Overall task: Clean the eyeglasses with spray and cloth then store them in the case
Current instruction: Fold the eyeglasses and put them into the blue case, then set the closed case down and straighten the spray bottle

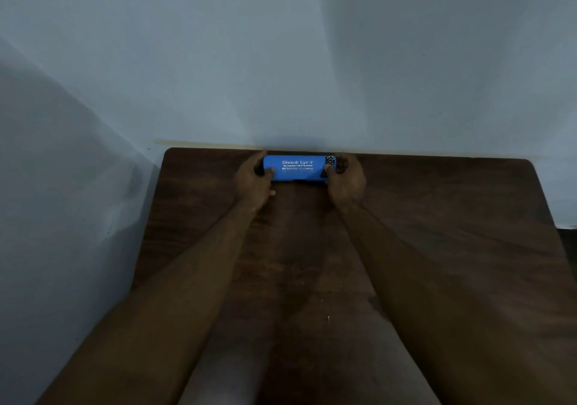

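Against the table's (437, 233) far edge, the blue case (298, 168) lies crosswise, your left hand (254, 176) and right hand (345, 176) each clasping one end.

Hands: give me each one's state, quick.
Left hand: closed on the left end of the blue case.
Right hand: closed on its right end.

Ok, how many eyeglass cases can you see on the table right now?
1. The blue case lies shut at the table's far edge by the wall, left hand gripping one end, right hand the other. No others show.
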`<act>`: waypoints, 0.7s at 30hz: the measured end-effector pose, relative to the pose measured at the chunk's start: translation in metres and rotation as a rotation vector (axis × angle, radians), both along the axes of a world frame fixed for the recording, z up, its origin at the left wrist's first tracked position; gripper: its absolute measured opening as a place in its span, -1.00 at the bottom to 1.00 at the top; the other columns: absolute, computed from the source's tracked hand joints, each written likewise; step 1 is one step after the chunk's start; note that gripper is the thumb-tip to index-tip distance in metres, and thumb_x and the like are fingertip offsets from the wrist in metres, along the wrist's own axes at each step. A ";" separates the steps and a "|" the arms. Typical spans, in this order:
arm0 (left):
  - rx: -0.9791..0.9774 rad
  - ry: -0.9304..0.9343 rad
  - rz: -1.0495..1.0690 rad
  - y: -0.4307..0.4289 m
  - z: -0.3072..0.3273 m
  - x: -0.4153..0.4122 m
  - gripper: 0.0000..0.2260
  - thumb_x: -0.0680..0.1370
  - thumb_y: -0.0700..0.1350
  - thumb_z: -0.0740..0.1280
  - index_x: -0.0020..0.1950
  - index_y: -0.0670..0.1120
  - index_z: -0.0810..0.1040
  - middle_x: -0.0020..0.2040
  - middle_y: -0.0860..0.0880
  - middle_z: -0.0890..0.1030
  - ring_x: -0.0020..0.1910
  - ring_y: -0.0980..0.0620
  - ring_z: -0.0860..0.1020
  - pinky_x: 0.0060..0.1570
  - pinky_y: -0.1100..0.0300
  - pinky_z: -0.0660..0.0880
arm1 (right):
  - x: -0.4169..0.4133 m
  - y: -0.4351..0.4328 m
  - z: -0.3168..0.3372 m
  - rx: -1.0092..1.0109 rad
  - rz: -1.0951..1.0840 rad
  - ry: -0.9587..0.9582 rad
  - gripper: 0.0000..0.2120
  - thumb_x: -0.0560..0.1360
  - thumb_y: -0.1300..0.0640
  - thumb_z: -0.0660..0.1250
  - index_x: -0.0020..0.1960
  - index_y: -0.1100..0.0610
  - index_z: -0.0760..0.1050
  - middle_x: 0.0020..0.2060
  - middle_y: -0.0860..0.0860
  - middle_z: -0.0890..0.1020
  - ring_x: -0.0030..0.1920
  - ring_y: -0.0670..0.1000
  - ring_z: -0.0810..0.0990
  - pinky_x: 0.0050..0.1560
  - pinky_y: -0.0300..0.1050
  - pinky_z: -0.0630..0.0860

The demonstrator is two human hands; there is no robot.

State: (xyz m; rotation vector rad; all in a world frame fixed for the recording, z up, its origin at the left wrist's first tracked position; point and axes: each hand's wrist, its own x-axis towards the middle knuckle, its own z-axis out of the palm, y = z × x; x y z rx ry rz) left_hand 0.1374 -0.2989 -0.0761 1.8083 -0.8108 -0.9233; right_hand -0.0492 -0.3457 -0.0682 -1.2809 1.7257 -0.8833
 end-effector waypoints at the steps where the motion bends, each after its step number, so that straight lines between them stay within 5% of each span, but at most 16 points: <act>1: 0.002 -0.007 0.002 0.000 -0.001 -0.001 -0.56 0.65 -0.29 0.40 0.53 -0.13 0.49 0.46 -0.18 0.53 0.03 -0.06 0.65 -0.47 0.29 0.62 | 0.000 0.001 -0.001 0.006 0.004 0.003 -0.70 0.59 0.22 0.44 0.30 0.24 0.55 0.21 0.20 0.63 0.17 0.16 0.66 0.20 0.18 0.64; 9: 0.016 -0.082 -0.004 0.002 -0.006 -0.001 -0.54 0.65 -0.24 0.41 0.55 -0.08 0.48 0.45 -0.19 0.53 0.17 -0.20 0.68 -0.43 0.18 0.66 | -0.001 0.000 0.000 0.026 0.024 0.028 -0.66 0.61 0.20 0.43 0.36 0.22 0.53 0.27 0.17 0.62 0.24 0.13 0.64 0.25 0.04 0.62; 13: 0.050 -0.161 -0.017 0.006 -0.004 0.001 -0.43 0.61 -0.15 0.47 0.60 -0.06 0.39 0.48 -0.15 0.51 0.35 -0.21 0.58 0.17 -0.27 0.62 | -0.002 0.004 0.004 0.012 -0.014 0.022 -0.60 0.59 0.17 0.45 0.39 0.22 0.48 0.28 0.15 0.58 0.25 0.10 0.60 0.10 -0.20 0.48; 16: 0.083 -0.276 0.085 0.018 0.002 -0.004 -0.33 0.58 -0.05 0.51 0.64 -0.07 0.32 0.51 -0.16 0.44 0.37 -0.20 0.55 0.31 -0.17 0.56 | -0.005 0.017 0.015 -0.020 -0.036 0.027 -0.47 0.57 0.14 0.46 0.48 0.22 0.39 0.31 0.15 0.52 0.25 0.10 0.58 0.22 -0.04 0.56; 21: -0.129 -0.461 0.000 0.073 0.015 -0.048 -0.41 0.60 -0.08 0.48 0.60 -0.12 0.37 0.47 -0.13 0.46 0.22 -0.10 0.60 0.23 0.02 0.57 | -0.015 0.064 0.045 -0.176 0.016 0.082 -0.41 0.51 0.26 0.46 0.50 0.21 0.38 0.32 0.14 0.52 0.26 0.10 0.57 0.33 0.05 0.53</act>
